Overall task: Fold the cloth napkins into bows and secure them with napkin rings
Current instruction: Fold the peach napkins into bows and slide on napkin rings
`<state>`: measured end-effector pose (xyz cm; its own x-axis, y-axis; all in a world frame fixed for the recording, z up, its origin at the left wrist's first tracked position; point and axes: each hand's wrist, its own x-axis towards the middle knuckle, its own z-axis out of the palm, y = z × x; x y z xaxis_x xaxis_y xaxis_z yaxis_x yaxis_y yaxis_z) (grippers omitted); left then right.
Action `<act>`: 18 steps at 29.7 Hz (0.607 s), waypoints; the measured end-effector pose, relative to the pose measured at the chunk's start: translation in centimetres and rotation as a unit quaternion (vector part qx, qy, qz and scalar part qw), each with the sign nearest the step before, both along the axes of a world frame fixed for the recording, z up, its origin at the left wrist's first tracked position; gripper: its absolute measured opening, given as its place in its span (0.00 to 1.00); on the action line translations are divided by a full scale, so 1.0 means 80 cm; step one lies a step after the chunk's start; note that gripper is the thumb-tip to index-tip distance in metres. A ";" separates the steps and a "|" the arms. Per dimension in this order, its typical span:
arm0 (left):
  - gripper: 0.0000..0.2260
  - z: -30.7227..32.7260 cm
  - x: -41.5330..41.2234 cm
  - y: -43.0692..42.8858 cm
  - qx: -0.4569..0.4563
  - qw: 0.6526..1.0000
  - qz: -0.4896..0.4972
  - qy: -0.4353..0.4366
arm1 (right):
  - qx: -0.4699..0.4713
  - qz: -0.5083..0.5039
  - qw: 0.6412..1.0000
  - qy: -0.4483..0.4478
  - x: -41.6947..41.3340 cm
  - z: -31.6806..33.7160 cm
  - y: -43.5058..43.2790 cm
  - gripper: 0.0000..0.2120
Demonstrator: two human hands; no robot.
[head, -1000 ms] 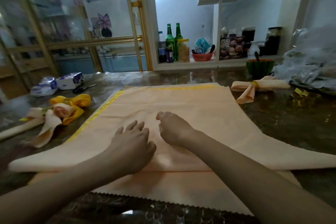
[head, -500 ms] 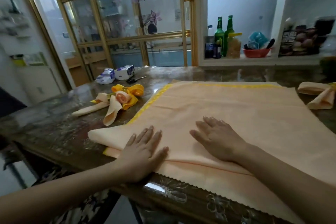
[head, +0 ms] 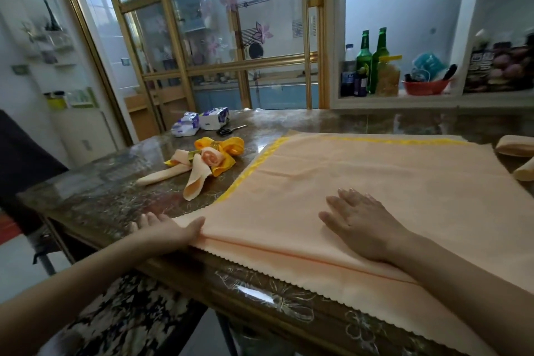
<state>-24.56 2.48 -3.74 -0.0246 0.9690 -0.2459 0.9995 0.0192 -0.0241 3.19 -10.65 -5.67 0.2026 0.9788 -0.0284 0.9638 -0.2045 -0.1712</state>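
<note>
A large peach cloth napkin (head: 361, 170) with a yellow trim lies spread on the table, its near part folded over once. My left hand (head: 164, 230) lies at the fold's left end, thumb against the cloth edge and fingers flat on the table. My right hand (head: 361, 220) presses flat on the folded layer, fingers straight. To the left lie finished napkin bows (head: 202, 165) in peach and yellow with gold rings. Part of another peach bow (head: 517, 150) shows at the right edge.
The dark glossy table (head: 115, 182) has its near edge just below the cloth. At the back left lie two tissue packs (head: 199, 121) and scissors (head: 229, 130). Green bottles (head: 371, 61) and a red bowl (head: 424, 87) stand on the shelf behind.
My left hand has slid left along the fold to the cloth's left end. My right hand stays flat on the folded layer. The camera has turned left.
</note>
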 end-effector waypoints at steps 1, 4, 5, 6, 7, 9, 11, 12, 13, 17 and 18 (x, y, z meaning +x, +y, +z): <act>0.41 0.011 0.005 0.001 0.027 1.000 0.001 0.001 | 0.004 -0.001 1.000 -0.020 -0.001 0.002 -0.001 0.28; 0.33 0.031 0.042 -0.014 0.123 0.980 -0.127 -0.091 | 0.041 0.016 0.994 -0.102 -0.006 0.011 -0.003 0.27; 0.31 0.034 0.059 -0.028 0.121 0.962 -0.193 -0.146 | 0.055 0.028 0.992 -0.107 -0.010 0.014 -0.004 0.26; 0.28 0.033 0.078 -0.043 0.107 0.942 -0.254 -0.190 | 0.063 0.039 0.993 -0.096 -0.015 0.015 -0.005 0.24; 0.26 0.028 0.096 -0.057 0.094 0.922 -0.310 -0.210 | 0.065 0.045 0.994 -0.074 -0.019 0.016 -0.007 0.24; 0.23 0.012 0.129 -0.078 0.108 0.888 -0.400 -0.199 | 0.058 0.053 0.997 -0.026 -0.027 0.017 -0.016 0.23; 0.24 -0.008 0.149 -0.084 0.126 0.860 -0.461 -0.177 | 0.044 0.060 0.997 -0.004 -0.034 0.014 -0.026 0.23; 0.24 -0.017 0.154 -0.085 0.117 0.857 -0.474 -0.167 | 0.036 0.063 0.997 0.000 -0.038 0.012 -0.031 0.24; 0.24 -0.025 0.157 -0.088 0.103 0.857 -0.475 -0.170 | 0.025 0.064 0.998 0.003 -0.039 0.008 -0.036 0.25; 0.23 -0.032 0.152 -0.087 0.054 0.863 -0.465 -0.189 | -0.019 0.049 0.999 -0.014 -0.040 -0.005 -0.039 0.28; 0.23 -0.030 0.150 -0.084 0.039 0.866 -0.461 -0.187 | -0.026 0.044 0.999 -0.014 -0.039 -0.007 -0.038 0.29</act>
<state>-12.57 -4.24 -6.15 0.8365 0.5479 -0.0026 0.5281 -0.8050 0.2702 0.07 -13.67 -6.25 0.1172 0.9902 -0.0761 0.9827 -0.1267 -0.1354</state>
